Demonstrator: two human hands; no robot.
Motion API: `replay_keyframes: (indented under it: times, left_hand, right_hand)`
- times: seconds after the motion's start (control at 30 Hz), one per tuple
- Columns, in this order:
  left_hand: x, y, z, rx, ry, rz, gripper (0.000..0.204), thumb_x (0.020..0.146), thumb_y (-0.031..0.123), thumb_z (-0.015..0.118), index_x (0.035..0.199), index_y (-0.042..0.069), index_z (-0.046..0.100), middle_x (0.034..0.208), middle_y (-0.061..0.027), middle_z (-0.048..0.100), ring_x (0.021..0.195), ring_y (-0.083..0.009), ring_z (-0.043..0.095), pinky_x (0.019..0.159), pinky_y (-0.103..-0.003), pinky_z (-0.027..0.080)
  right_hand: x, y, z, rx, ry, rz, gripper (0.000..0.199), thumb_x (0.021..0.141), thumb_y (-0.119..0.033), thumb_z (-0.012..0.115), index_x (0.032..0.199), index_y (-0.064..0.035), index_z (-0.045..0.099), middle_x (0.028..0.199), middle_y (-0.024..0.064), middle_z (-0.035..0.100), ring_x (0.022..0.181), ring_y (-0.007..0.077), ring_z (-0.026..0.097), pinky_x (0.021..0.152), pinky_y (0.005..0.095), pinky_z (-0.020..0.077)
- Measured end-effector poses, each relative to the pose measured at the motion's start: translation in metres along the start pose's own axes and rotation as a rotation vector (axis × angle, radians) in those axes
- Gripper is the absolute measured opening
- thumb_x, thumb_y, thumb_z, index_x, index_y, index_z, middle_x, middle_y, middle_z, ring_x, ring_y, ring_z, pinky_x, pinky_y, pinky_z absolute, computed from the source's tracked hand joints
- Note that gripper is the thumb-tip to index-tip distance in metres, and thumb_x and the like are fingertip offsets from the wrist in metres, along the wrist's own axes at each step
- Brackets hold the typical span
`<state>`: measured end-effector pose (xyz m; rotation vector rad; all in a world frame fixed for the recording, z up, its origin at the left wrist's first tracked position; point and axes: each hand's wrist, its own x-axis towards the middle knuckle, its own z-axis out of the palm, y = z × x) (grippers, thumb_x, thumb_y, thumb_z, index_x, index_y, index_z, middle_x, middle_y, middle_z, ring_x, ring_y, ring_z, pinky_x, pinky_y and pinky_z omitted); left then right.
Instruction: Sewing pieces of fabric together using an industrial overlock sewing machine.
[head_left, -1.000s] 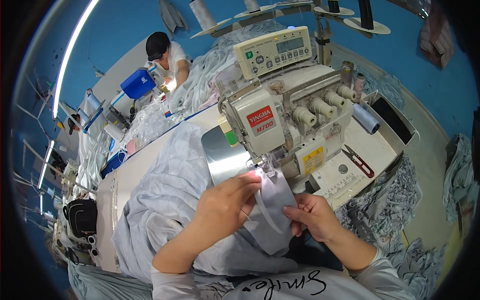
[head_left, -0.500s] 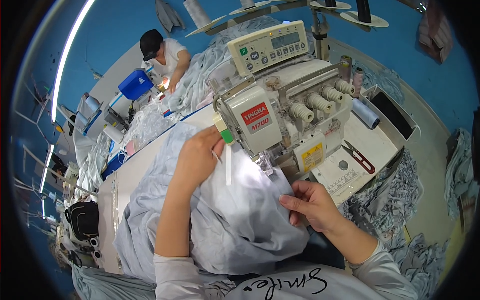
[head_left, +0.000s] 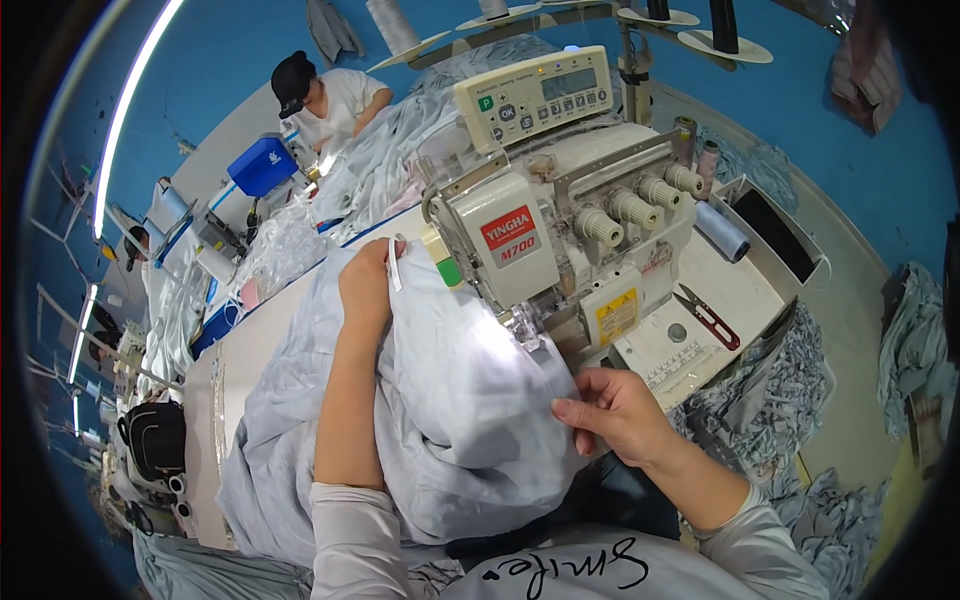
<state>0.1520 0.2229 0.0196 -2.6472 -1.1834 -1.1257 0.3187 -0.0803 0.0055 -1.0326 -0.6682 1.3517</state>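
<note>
A large bunched piece of pale grey-blue fabric lies under the lit needle area of a white overlock sewing machine and spills toward my lap. At its far left edge my left hand grips the cloth, fingertips partly hidden beside a narrow white strip that stands up there. To the right of the presser foot, my right hand pinches the cloth's near right edge between thumb and curled fingers.
Red-handled thread snips and a blue thread spool rest on the machine bed's right. A grey bin stands behind. Crumpled patterned cloth hangs at the right. Across the table a person works at another machine.
My left hand has moved away from the machine, up and left, drawing the fabric edge and white strip along. My right hand stays nearly in place on the cloth.
</note>
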Motion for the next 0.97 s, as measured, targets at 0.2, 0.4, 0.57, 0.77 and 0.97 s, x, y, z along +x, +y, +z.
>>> replay_keyframes:
  times: [0.2, 0.4, 0.57, 0.77, 0.97]
  left_hand:
    - [0.003, -0.026, 0.003, 0.091, 0.225, 0.052, 0.016, 0.086, 0.022, 0.059, 0.085, 0.007, 0.065, 0.084, -0.0109, 0.065, 0.076, -0.0310, 0.062, 0.065, -0.039, 0.048]
    - [0.013, -0.024, 0.014, -0.035, 0.268, 0.096, 0.018, 0.086, 0.025, 0.057, 0.088, 0.009, 0.066, 0.086, -0.0122, 0.065, 0.079, -0.0312, 0.062, 0.068, -0.039, 0.048]
    - [-0.006, -0.026, -0.046, -0.091, 0.156, -0.045, 0.027, 0.084, 0.025, 0.064, 0.104, 0.007, 0.064, 0.094, -0.0128, 0.065, 0.084, -0.0296, 0.063, 0.074, -0.036, 0.049]
    - [-0.147, 0.022, -0.226, -0.673, 0.391, -0.289, 0.017, 0.091, 0.015, 0.055, 0.100, 0.001, 0.058, 0.089, -0.0056, 0.061, 0.075, -0.0120, 0.059, 0.066, -0.024, 0.049]
    - [-0.296, 0.129, -0.235, -0.189, 1.037, -0.396, 0.044, 0.083, 0.022, 0.064, 0.118, -0.001, 0.049, 0.111, -0.0115, 0.057, 0.091, -0.0194, 0.060, 0.079, -0.025, 0.050]
  right_hand:
    - [-0.034, 0.039, 0.015, -0.574, -0.697, 0.468, 0.044, 0.081, -0.029, 0.070, 0.111, 0.0013, 0.058, 0.089, 0.0133, 0.067, 0.070, 0.0165, 0.065, 0.064, 0.0284, 0.0526]
    - [-0.030, 0.233, 0.003, -0.855, -1.056, 0.218, 0.046, 0.090, -0.035, 0.054, 0.126, -0.0058, 0.051, 0.126, 0.0186, 0.053, 0.119, 0.0256, 0.048, 0.101, 0.0347, 0.0351]
    - [-0.007, 0.204, 0.113, -1.000, -1.372, -0.013, 0.039, 0.091, -0.027, 0.053, 0.123, -0.0053, 0.053, 0.125, 0.0133, 0.053, 0.114, 0.0247, 0.051, 0.099, 0.0356, 0.0379]
    - [0.007, 0.063, 0.201, -0.115, -0.989, 0.248, 0.030, 0.093, -0.029, 0.056, 0.097, 0.0004, 0.062, 0.074, 0.0066, 0.065, 0.065, 0.0145, 0.065, 0.062, 0.0271, 0.0526]
    - [-0.038, -0.009, 0.277, 0.202, -0.974, 0.220, 0.052, 0.089, -0.028, 0.062, 0.135, -0.0101, 0.042, 0.091, 0.0176, 0.069, 0.067, 0.0256, 0.068, 0.053, 0.0242, 0.0546]
